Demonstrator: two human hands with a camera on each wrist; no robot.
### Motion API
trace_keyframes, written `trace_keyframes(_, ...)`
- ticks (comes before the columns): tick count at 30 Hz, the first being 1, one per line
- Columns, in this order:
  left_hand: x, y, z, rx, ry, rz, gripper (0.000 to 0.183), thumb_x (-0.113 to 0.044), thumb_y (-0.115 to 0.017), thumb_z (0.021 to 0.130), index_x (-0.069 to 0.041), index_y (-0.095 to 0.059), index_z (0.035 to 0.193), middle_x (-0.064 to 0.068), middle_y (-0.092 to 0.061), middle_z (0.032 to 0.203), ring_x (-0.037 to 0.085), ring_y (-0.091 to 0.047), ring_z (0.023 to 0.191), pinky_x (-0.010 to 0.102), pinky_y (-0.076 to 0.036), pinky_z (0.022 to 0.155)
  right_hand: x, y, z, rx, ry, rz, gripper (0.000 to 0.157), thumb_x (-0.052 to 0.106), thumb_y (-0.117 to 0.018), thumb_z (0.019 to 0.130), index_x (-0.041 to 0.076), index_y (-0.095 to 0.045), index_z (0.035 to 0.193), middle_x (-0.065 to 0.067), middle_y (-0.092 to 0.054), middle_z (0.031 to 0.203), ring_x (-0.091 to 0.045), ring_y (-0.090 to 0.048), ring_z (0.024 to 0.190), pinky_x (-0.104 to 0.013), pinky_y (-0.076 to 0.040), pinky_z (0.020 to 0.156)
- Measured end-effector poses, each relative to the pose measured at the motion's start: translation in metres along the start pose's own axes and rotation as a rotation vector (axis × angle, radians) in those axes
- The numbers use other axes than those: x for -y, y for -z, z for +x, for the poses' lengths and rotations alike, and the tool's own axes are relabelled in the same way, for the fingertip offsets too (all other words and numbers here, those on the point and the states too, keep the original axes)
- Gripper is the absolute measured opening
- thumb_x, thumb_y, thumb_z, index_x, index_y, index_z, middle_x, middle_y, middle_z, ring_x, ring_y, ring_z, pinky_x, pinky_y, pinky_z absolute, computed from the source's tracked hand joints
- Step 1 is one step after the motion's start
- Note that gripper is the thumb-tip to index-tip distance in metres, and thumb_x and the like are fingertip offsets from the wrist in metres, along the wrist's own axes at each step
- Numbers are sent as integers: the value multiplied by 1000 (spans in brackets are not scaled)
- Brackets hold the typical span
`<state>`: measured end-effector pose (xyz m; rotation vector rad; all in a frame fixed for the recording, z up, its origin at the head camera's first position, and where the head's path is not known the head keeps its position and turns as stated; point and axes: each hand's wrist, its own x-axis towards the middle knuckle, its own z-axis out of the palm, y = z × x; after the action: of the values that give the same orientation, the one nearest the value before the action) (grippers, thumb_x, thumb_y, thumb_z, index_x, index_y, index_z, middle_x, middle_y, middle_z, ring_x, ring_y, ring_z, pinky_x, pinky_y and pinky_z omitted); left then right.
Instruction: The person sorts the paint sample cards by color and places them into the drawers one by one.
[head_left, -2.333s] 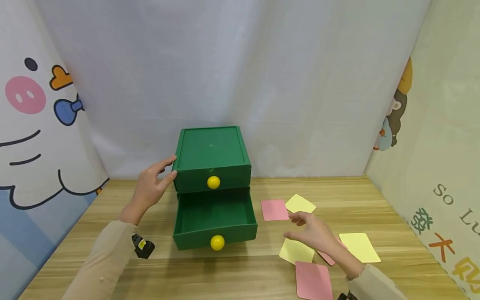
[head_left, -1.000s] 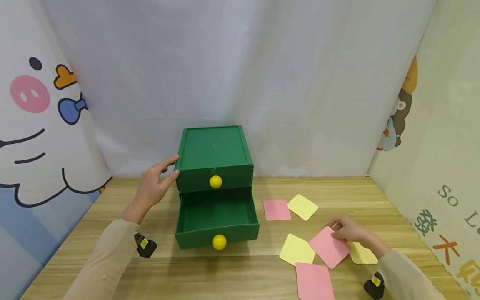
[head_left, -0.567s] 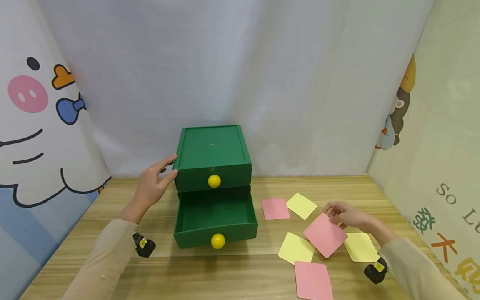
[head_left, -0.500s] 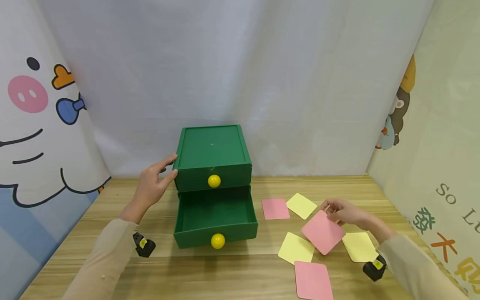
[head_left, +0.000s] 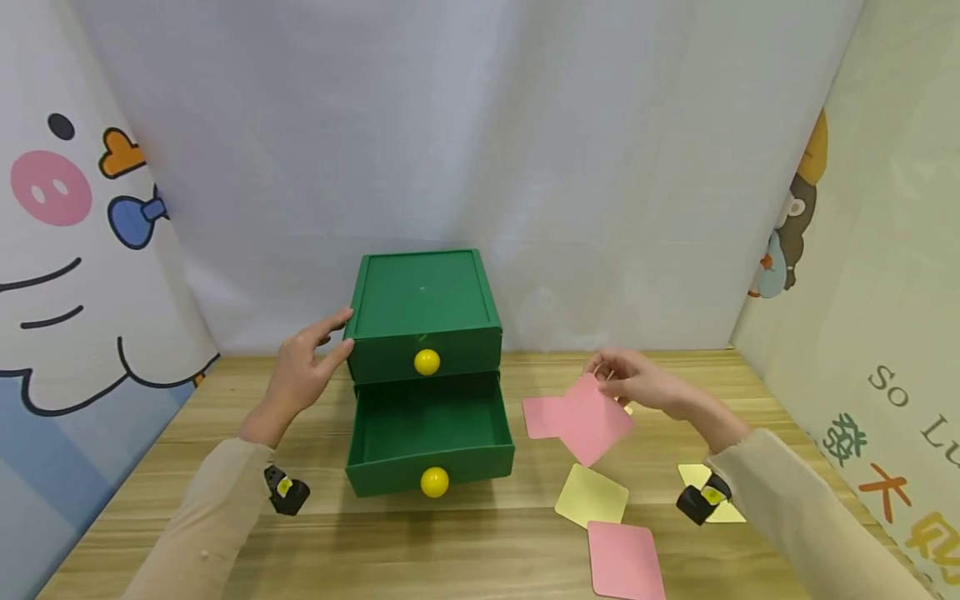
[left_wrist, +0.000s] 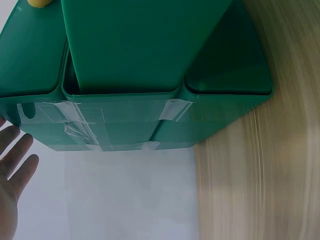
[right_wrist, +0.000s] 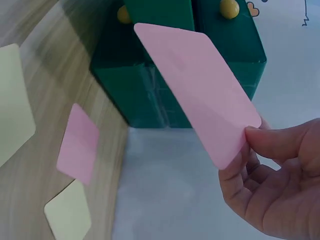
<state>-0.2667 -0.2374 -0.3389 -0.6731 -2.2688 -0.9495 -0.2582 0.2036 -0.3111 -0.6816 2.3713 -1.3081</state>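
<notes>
My right hand (head_left: pixel 648 385) pinches a square pink card (head_left: pixel 596 427) by one corner, between thumb and fingers, raised above the table. In the right wrist view this card (right_wrist: pixel 200 90) overlaps the green drawer cabinet (head_left: pixel 422 296). The cabinet's lower visible drawer (head_left: pixel 390 478), with a yellow ball knob (head_left: pixel 435 482), is pulled out and bare inside; the upper drawer is closed. At the cabinet's upper left edge, the extended fingertips of my left hand (head_left: pixel 300 371) touch its side. The left wrist view shows those spread fingers beside the cabinet wall (left_wrist: pixel 125 112).
On the wooden table lie another pink card (head_left: pixel 538 417), a yellow card (head_left: pixel 592 497) and a pink card (head_left: pixel 625 560) nearer the front. A further yellow card (head_left: pixel 693 474) is partly covered by the right wrist camera (head_left: pixel 702 500). Clear tape (left_wrist: pixel 100 115) runs along the cabinet's side.
My right hand picked up a pink card from the table, then carried it up and left toward the cabinet, now covering most of the far yellow card. My left hand stays in place.
</notes>
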Motion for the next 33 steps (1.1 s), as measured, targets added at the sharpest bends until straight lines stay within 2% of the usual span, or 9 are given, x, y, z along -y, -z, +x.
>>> trace_keyframes(8, 0, 0, 0, -1, -2, -1, 40, -9, -53, 91, 3, -49, 129, 23, -50, 128, 38, -49, 112, 52, -44, 87, 41, -18, 26, -15, 46, 38, 17, -1, -44, 92, -5, -48, 107, -11, -47, 87, -20, -48, 75, -30, -49, 63)
trace_keyframes(17, 0, 0, 0, 7, 10, 15, 40, -9, -53, 91, 3, -49, 129, 23, -49, 128, 39, -50, 111, 52, -44, 87, 67, -51, 51, -8, 131, 70, 20, -4, -44, 91, -5, -49, 110, -9, -50, 87, -19, -49, 73, -31, -50, 64)
trace_keyframes(23, 0, 1, 0, 9, 13, 17, 40, -10, -53, 91, 3, -48, 129, 24, -49, 127, 39, -50, 111, 53, -44, 87, 71, -74, 59, -49, 165, 95, 20, -4, -43, 92, -4, -48, 112, -8, -47, 83, -20, -44, 69, -30, -46, 62)
trace_keyframes(33, -1, 1, 0, 9, 14, 22, 40, -10, -53, 92, 4, -49, 129, 24, -50, 127, 39, -51, 110, 53, -45, 86, 60, -103, 71, -132, 224, 129, 24, -9, -42, 90, -5, -50, 112, -10, -48, 79, -20, -42, 65, -22, -41, 55)
